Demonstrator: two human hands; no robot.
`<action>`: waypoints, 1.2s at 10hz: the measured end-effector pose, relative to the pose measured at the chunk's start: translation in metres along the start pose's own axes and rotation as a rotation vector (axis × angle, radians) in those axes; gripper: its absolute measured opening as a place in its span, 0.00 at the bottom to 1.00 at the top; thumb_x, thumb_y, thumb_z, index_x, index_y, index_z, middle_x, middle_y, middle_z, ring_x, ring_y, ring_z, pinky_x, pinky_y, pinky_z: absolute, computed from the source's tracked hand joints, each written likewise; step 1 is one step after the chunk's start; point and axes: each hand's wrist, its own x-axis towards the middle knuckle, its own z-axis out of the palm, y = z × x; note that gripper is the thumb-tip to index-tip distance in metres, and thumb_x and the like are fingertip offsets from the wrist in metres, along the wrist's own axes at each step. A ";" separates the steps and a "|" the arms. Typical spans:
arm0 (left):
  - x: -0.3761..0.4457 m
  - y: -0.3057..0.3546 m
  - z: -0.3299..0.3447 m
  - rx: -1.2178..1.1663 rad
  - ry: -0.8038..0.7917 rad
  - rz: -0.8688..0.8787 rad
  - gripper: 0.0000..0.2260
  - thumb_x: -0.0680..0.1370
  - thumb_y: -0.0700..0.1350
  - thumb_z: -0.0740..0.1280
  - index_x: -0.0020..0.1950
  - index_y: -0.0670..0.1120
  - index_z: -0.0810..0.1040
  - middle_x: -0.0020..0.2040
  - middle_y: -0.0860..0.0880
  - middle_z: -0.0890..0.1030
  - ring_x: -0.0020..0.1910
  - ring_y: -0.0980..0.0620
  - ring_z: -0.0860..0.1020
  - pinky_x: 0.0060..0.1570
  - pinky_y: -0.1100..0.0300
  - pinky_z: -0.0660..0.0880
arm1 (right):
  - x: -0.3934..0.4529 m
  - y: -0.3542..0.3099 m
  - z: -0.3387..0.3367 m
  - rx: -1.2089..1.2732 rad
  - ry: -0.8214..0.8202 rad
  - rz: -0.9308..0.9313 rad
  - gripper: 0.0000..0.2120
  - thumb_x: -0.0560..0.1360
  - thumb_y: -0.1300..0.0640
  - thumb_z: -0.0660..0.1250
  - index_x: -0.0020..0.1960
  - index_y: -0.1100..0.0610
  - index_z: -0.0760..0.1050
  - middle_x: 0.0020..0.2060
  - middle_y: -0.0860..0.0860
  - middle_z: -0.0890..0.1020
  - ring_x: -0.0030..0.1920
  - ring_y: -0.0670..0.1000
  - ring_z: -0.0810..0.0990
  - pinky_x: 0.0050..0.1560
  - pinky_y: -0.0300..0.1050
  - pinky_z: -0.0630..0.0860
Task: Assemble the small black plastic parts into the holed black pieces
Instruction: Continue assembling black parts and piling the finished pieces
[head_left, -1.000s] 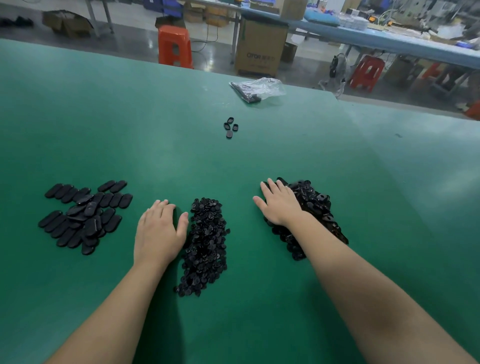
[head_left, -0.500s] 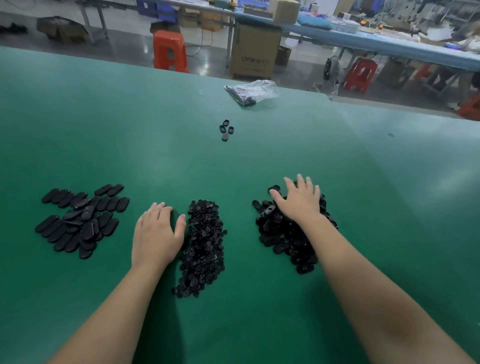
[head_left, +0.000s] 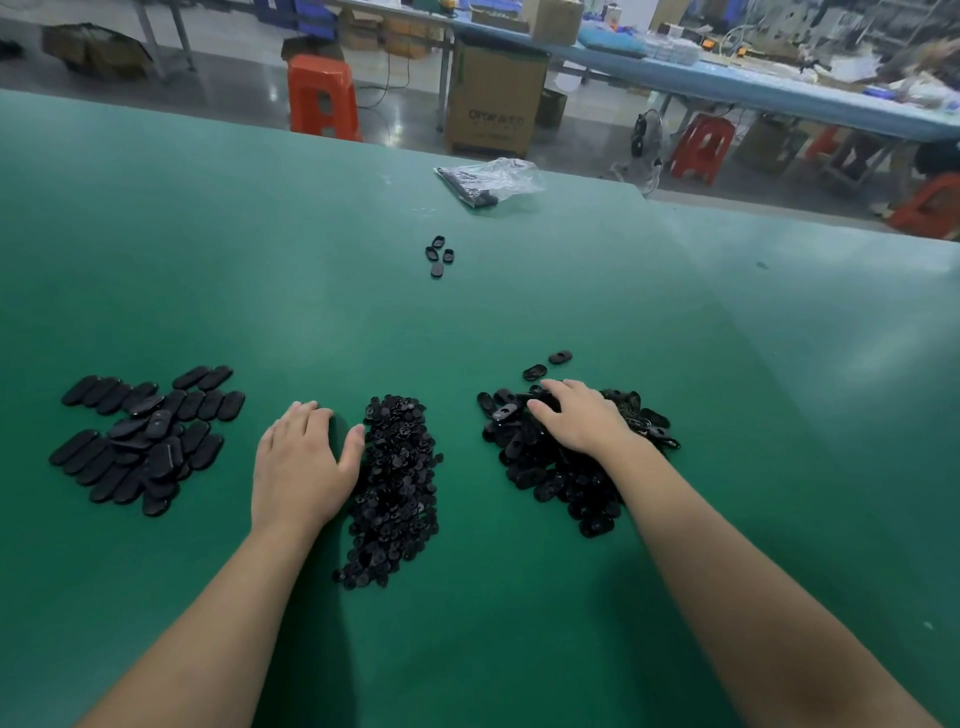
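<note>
A flat spread of smooth black oval plastic pieces (head_left: 148, 439) is seen farthest to the left, well apart from the left hand and touched by neither hand. The left hand (head_left: 304, 462) is laid palm down on the green table surface (head_left: 519, 623), its fingers straight and close together, with nothing held. Its thumb is stretched to the right and rests against the left edge of a long heap of small black round plastic parts (head_left: 392, 493), which lies between the two hands, just beside the left one and apart from the right one. To the right of that heap, the right hand (head_left: 584, 418) is placed on top of a pile of black oval plastic pieces with holes (head_left: 563, 467); its fingers are bent down into the far left part of the pile, but whether a piece is actually gripped cannot be told. Most of this pile is spread under and to both sides of the right wrist. Two loose holed oval pieces (head_left: 546, 365) are found just beyond the right fingertips. Farther off, beyond the gap between the hands, a small cluster of four black oval pieces (head_left: 439, 255) is seen, and beyond it a crumpled clear plastic bag holding dark parts (head_left: 491, 182).
</note>
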 end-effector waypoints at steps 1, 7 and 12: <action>0.000 0.001 -0.001 -0.004 0.003 -0.002 0.26 0.82 0.62 0.54 0.69 0.44 0.74 0.72 0.44 0.72 0.75 0.46 0.65 0.76 0.47 0.60 | -0.009 0.008 -0.003 -0.033 0.166 -0.025 0.32 0.82 0.34 0.51 0.81 0.49 0.58 0.79 0.53 0.63 0.80 0.55 0.60 0.78 0.61 0.54; -0.001 0.000 -0.003 -0.020 -0.009 -0.007 0.27 0.82 0.62 0.53 0.69 0.44 0.73 0.73 0.44 0.72 0.76 0.46 0.64 0.76 0.47 0.59 | -0.060 0.043 0.006 0.166 0.279 0.211 0.21 0.80 0.48 0.69 0.71 0.50 0.74 0.64 0.51 0.80 0.62 0.55 0.80 0.54 0.48 0.77; -0.001 -0.001 -0.002 -0.020 -0.005 -0.007 0.27 0.82 0.62 0.53 0.69 0.44 0.73 0.73 0.44 0.72 0.76 0.46 0.64 0.76 0.47 0.59 | -0.081 0.010 -0.007 0.686 0.542 0.098 0.10 0.77 0.48 0.73 0.56 0.48 0.83 0.44 0.48 0.78 0.43 0.46 0.76 0.44 0.39 0.73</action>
